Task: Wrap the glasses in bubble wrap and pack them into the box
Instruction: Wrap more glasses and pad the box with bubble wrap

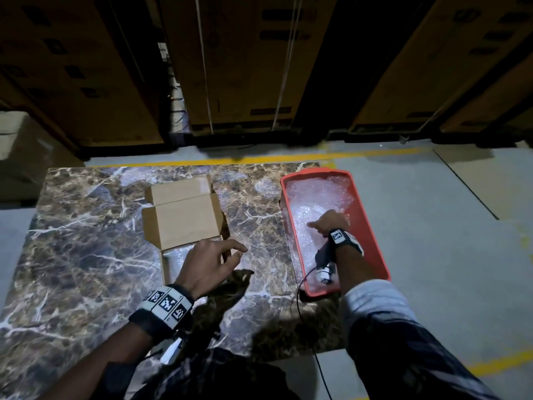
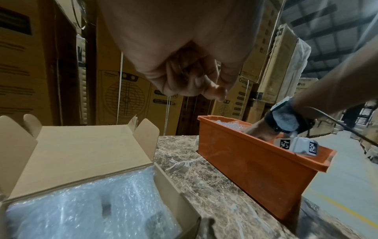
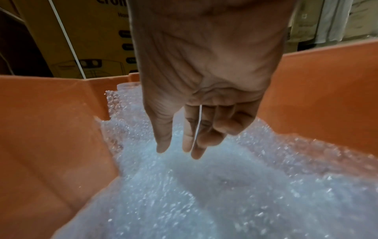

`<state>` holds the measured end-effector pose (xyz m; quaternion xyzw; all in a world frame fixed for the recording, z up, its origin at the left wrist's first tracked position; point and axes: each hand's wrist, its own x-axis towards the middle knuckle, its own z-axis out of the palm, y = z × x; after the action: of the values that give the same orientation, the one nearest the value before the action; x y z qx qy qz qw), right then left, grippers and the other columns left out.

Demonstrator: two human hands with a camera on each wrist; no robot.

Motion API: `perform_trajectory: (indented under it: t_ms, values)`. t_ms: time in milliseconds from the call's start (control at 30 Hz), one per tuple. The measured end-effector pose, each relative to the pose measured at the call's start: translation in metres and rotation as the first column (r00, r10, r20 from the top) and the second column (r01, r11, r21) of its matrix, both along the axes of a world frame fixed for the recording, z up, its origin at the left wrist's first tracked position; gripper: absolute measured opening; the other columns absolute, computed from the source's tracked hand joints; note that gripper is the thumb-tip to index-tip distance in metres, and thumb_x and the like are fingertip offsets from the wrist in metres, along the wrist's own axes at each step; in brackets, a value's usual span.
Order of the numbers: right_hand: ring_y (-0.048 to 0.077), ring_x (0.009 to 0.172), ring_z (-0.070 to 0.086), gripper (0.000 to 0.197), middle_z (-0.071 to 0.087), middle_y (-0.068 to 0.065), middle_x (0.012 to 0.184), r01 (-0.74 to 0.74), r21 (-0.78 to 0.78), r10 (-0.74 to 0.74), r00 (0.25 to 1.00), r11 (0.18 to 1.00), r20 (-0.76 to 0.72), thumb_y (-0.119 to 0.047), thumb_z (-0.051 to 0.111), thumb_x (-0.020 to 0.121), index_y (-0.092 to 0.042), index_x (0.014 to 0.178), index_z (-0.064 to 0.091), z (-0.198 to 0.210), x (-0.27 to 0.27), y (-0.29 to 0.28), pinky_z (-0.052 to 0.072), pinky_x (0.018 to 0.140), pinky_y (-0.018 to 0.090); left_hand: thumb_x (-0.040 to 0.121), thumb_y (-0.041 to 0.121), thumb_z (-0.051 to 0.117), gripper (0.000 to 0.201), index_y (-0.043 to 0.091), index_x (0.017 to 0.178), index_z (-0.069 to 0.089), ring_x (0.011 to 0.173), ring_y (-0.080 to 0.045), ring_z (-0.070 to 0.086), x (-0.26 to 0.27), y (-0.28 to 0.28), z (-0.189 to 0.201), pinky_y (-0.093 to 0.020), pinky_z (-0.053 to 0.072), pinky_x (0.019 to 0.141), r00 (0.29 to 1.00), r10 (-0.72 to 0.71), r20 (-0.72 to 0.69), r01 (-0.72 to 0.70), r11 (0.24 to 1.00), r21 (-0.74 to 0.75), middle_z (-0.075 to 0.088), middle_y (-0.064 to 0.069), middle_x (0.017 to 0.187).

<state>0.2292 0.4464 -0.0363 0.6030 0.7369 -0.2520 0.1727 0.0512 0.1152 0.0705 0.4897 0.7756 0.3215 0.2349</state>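
Clear crinkled bubble wrap (image 3: 204, 194) fills the orange plastic rectangular tub (image 1: 372, 226), directly under the right hand (image 3: 204, 80). Whether glasses sit inside that wrap can't be told. Right hand is inside the tub, fingers (image 3: 163, 142) straight and pointing down, tips at or just above the wrap surface, gripping nothing. A thin white line crosses the fingers; unclear what it is.

Small brown cardboard box with open flaps (image 1: 181, 220) lies left of the tub, just ahead of the left hand (image 1: 207, 264). A bubble-wrapped bundle (image 2: 92, 207) already sits in its near compartment, under the left hand. Left hand hovers above the box's near right corner, fingers loosely curled, empty.

Step looks like: fetch the next piece from the tub. To do it well, spread the right fingers and close on a whole fold or bundle, not one thin edge, so nothing slips. Lift straight up clear of the tub wall. The left hand could steady the box on the brown marble-pattern bench (image 1: 86, 241).
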Motion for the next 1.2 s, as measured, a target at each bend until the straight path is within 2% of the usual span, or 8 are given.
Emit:
perform_trajectory:
  t_ms: [300,567,733,800,900,1033,1133,1200]
  values:
    - [0.034,0.099,0.071,0.038,0.074,0.014,0.11,0.126,0.115,-0.115,0.989,0.985,-0.094,-0.04,0.083,0.078,-0.011,0.102,0.077,0.006,-0.021,-0.01,0.053,0.078,0.035,0.095,0.026,0.067,0.017,0.038,0.102,0.077,0.056,0.009,0.055,0.006,-0.011,-0.004,-0.018,0.033,0.056,1.0,0.029,-0.008,-0.03,0.998,-0.063,0.06,0.02,0.057]
    - [0.024,0.067,0.057,0.038,0.058,0.001,0.06,0.245,0.008,-0.214,0.864,0.97,-0.455,-0.027,0.086,0.079,-0.013,0.058,0.057,0.054,-0.002,-0.018,0.038,0.06,0.026,0.095,0.03,0.065,0.016,0.037,0.103,0.077,0.057,0.005,0.058,0.002,-0.005,-0.004,-0.026,0.049,0.067,0.999,0.037,0.022,-0.036,0.998,-0.042,0.061,0.018,0.058]
    - [0.02,0.115,0.065,0.027,0.075,0.001,0.109,0.249,0.101,-0.12,0.734,0.963,-0.668,-0.028,0.088,0.077,-0.011,0.068,0.07,0.124,0.023,-0.051,0.039,0.088,0.025,0.094,0.037,0.064,0.014,0.04,0.102,0.076,0.06,-0.002,0.058,-0.001,0.004,-0.002,-0.03,0.051,0.063,0.997,0.016,0.075,-0.013,0.999,-0.035,0.063,0.018,0.061]
    - [0.014,0.132,0.054,0.021,0.061,-0.001,0.142,0.246,0.125,-0.074,0.667,0.961,-0.742,-0.024,0.087,0.078,-0.011,0.07,0.072,0.156,0.03,-0.066,0.034,0.099,0.026,0.092,0.04,0.066,0.013,0.041,0.102,0.075,0.058,-0.002,0.058,-0.001,0.011,0.004,-0.028,0.047,0.059,0.993,0.014,0.121,-0.015,1.0,0.002,0.062,0.023,0.062]
    - [0.003,0.14,0.046,0.024,0.054,-0.013,0.15,0.117,0.122,0.042,0.529,0.986,-0.848,-0.015,0.085,0.08,-0.011,0.066,0.066,0.2,0.031,-0.087,0.032,0.112,0.038,0.087,0.049,0.074,0.033,0.042,0.118,0.069,0.066,-0.003,0.062,-0.001,0.022,0.019,-0.028,0.051,0.064,0.979,-0.004,0.202,-0.009,0.998,0.066,0.069,0.019,0.086]
    - [0.007,0.131,0.057,0.03,0.07,-0.014,0.128,-0.115,0.135,0.169,0.383,0.984,-0.908,-0.003,0.078,0.085,-0.007,0.064,0.056,0.241,0.016,-0.112,0.034,0.117,0.048,0.074,0.047,0.088,0.087,0.045,0.147,0.041,0.108,-0.001,0.058,0.0,0.034,0.044,-0.023,0.049,0.084,0.883,-0.093,0.46,0.056,0.994,0.093,0.059,0.013,0.127]
    - [0.005,0.075,0.056,0.037,0.059,-0.017,0.07,-0.187,0.118,0.17,0.293,0.975,-0.941,-0.003,0.075,0.087,-0.013,0.061,0.051,0.258,-0.005,-0.127,0.046,0.089,0.037,0.068,0.049,0.091,0.101,0.048,0.151,0.033,0.125,-0.007,0.053,-0.002,0.034,0.041,-0.032,0.049,0.098,0.766,-0.115,0.633,0.059,0.992,0.108,0.054,0.013,0.14]
    - [0.005,0.062,0.046,0.041,0.047,-0.013,0.06,-0.178,0.066,0.102,0.202,0.982,-0.974,0.002,0.073,0.088,-0.016,0.06,0.05,0.259,-0.02,-0.135,0.046,0.077,0.026,0.066,0.051,0.091,0.094,0.041,0.147,0.044,0.133,-0.003,0.05,-0.003,0.029,0.034,-0.036,0.044,0.11,0.691,-0.088,0.718,0.028,0.995,0.095,0.055,0.016,0.143]
